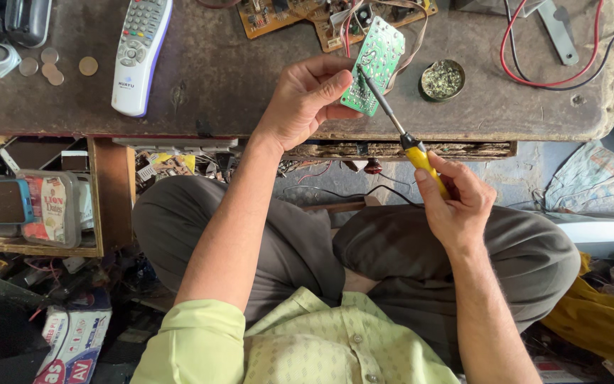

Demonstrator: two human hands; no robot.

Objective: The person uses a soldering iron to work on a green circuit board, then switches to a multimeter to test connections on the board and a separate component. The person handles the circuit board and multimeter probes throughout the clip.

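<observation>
While the left hand (307, 99) pinches a green circuit board (373, 65) above the tabletop (250, 78) edge, right hand (453, 203) at five o'clock closed around yellow-handled soldering iron (403, 135), tip touching board, round tin (442, 79) at three o'clock, remote control (141, 53) at nine

Small electronics repair workshop, cramped and cluttered. Worn, stained tabletop (250, 85) carrying bare circuit boards (278, 14), a remote control (140, 53), loose coins (51, 65), red and black wires (534, 78) and a round tin of residue (442, 79). Green circuit board (374, 64) under a yellow-handled tool (406, 139). Side shelf (37, 245) crammed with boxes and spare parts. Floor-level seating among scattered cartons and scrap.
</observation>
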